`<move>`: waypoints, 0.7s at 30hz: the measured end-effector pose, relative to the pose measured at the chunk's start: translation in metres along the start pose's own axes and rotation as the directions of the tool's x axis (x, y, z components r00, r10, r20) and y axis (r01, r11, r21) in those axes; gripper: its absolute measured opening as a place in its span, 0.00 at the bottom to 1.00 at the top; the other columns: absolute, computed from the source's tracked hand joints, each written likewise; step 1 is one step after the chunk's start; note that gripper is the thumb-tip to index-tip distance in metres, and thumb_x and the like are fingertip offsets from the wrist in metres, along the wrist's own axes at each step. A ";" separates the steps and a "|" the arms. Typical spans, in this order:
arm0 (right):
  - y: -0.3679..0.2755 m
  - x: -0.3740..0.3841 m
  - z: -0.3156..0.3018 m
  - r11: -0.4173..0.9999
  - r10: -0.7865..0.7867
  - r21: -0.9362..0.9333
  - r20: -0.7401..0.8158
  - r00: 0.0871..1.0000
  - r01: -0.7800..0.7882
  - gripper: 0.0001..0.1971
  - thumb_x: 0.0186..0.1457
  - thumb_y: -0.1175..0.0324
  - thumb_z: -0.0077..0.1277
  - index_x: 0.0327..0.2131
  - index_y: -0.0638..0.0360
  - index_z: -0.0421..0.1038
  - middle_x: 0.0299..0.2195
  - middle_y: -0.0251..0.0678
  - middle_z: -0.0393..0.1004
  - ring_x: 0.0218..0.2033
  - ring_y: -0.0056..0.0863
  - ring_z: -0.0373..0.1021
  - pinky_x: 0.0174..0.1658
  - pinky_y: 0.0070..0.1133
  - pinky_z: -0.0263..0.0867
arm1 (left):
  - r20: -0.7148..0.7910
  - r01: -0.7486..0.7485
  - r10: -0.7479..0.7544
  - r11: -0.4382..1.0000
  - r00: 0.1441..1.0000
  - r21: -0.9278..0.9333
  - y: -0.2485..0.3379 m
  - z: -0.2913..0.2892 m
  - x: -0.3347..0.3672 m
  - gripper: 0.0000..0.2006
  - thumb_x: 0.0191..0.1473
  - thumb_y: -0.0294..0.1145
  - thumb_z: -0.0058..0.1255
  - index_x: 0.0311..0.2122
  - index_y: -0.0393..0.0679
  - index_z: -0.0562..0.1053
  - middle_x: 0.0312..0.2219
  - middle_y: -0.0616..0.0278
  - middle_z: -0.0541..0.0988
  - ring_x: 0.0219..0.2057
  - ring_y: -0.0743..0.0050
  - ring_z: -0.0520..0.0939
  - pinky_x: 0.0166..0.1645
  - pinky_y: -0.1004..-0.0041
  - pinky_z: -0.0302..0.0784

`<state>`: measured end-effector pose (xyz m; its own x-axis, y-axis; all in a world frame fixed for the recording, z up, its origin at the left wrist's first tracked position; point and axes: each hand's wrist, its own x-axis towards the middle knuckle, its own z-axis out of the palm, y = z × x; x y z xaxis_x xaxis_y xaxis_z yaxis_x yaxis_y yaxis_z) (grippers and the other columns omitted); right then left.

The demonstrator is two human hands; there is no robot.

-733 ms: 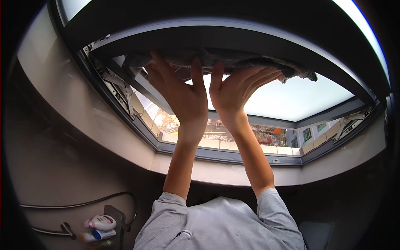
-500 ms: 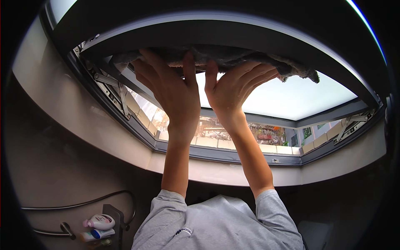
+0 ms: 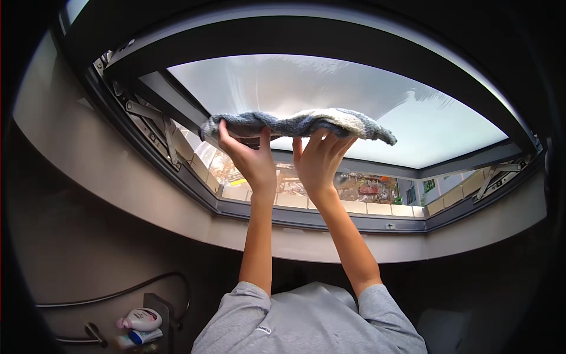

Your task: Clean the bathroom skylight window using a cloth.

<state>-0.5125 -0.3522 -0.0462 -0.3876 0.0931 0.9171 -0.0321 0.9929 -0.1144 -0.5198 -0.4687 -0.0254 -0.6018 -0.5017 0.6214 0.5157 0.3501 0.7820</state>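
Observation:
A fluffy grey-and-white cloth (image 3: 348,122) lies bunched lengthwise across the frosted window pane (image 3: 451,127). My left hand (image 3: 254,166) grips its left half, with the thumb and bent fingers against the lower edge. Beside it, my right hand (image 3: 320,164) holds the right half, its fingertips partly hidden by the folds. Both arms are raised and reach forward. Wet-looking streaks show on the glass above the cloth. A dark grey frame surrounds the tilted-open pane.
Metal hinge arms stand at the left (image 3: 150,115) and right (image 3: 495,177) of the opening. A tiled ledge (image 3: 354,206) lies outside below the pane. At lower left, bottles (image 3: 143,320) sit on a shelf beside a hose (image 3: 112,295).
Both hands have drawn the cloth down the pane from the top frame toward me. The upper glass, covered or shaded before, now shows with streaks on it.

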 end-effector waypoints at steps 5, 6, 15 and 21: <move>-0.002 -0.064 0.020 0.999 0.053 -0.006 0.231 0.971 -0.053 0.33 0.52 0.59 0.60 0.52 0.74 0.60 0.48 0.65 0.62 0.58 0.72 0.52 0.62 0.64 0.45 | 0.143 0.255 -0.265 0.963 0.954 0.085 -0.082 0.012 -0.037 0.42 0.50 0.32 0.67 0.62 0.33 0.51 0.56 0.37 0.60 0.59 0.40 0.67 0.61 0.57 0.63; -0.010 -0.071 0.022 0.998 0.060 -0.017 0.300 0.952 -0.057 0.33 0.52 0.59 0.59 0.53 0.75 0.60 0.47 0.66 0.63 0.58 0.72 0.53 0.63 0.63 0.44 | 0.150 0.231 -0.254 0.961 0.956 0.151 -0.111 0.011 -0.043 0.42 0.48 0.33 0.68 0.60 0.33 0.52 0.55 0.37 0.62 0.58 0.38 0.68 0.60 0.56 0.64; 0.003 -0.122 0.038 0.983 0.182 -0.074 0.454 0.872 -0.167 0.42 0.55 0.51 0.55 0.59 0.81 0.53 0.55 0.73 0.59 0.61 0.69 0.52 0.68 0.56 0.36 | 0.131 0.168 -0.204 0.955 0.970 0.244 -0.101 0.016 -0.051 0.39 0.44 0.26 0.69 0.56 0.36 0.56 0.52 0.38 0.64 0.56 0.35 0.70 0.55 0.54 0.70; -0.002 -0.120 0.035 0.975 0.138 0.105 0.413 0.900 -0.198 0.47 0.57 0.51 0.52 0.62 0.85 0.43 0.59 0.78 0.51 0.63 0.74 0.44 0.68 0.56 0.30 | 0.120 0.064 -0.084 0.984 0.989 0.165 -0.107 0.016 -0.046 0.37 0.43 0.26 0.69 0.55 0.34 0.57 0.48 0.41 0.64 0.54 0.38 0.67 0.58 0.55 0.63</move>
<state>-0.4983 -0.3681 -0.1696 -0.7338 0.1907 0.6520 -0.0511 0.9416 -0.3328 -0.5568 -0.4700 -0.1368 -0.7118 -0.4308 0.5547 0.3688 0.4429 0.8172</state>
